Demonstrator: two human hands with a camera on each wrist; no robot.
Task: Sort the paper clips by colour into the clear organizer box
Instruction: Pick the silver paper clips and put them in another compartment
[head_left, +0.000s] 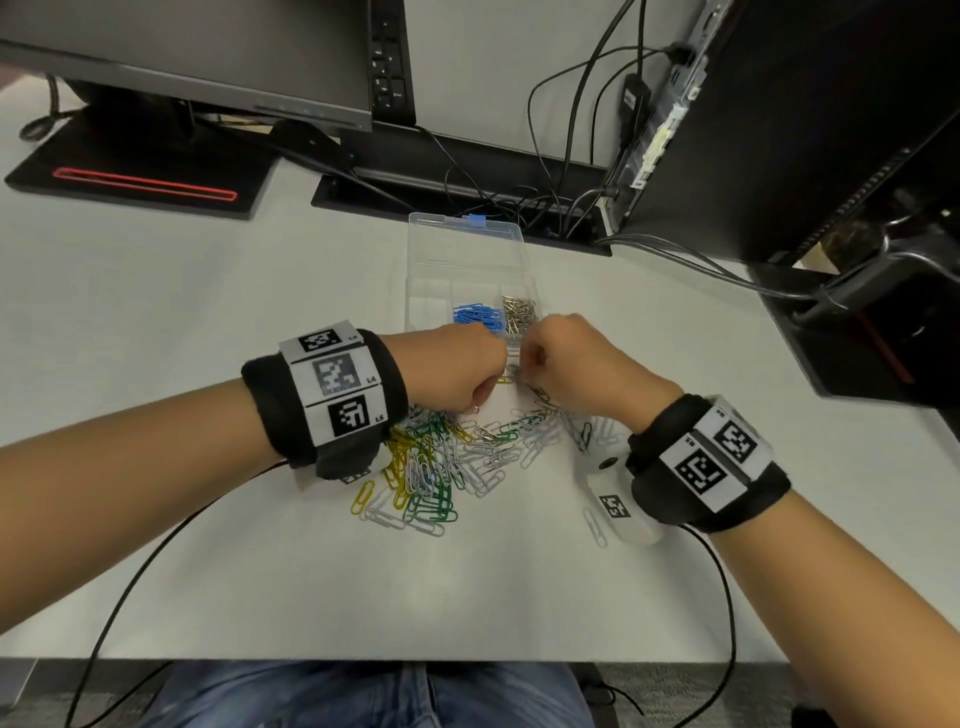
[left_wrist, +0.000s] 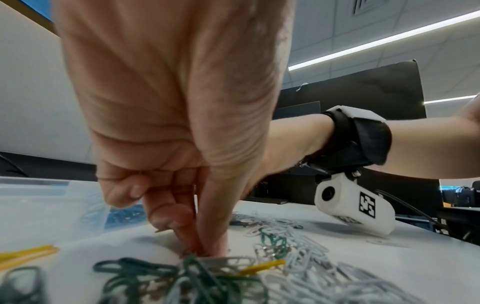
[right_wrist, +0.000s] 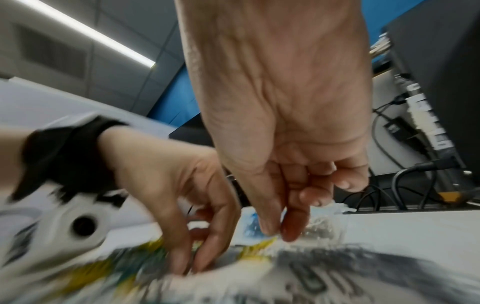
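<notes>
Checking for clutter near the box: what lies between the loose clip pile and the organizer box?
In the head view, both hands: left hand and right hand over bare desk, between the pile and the organizer box.

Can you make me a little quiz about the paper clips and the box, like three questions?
1. True or false: the blue paper clips already lie in a compartment of the clear organizer box.
2. Which colour is in the loose pile on the table? A) green B) red C) pink
3. Fill the gap: the compartment right beside the blue one holds ____ clips.

Key
1. True.
2. A: green, with yellow and white ones too.
3. Silver.

Bonus look: the left hand and the right hand both reach down with curled fingers at the far edge of the pile, near the box.
</notes>
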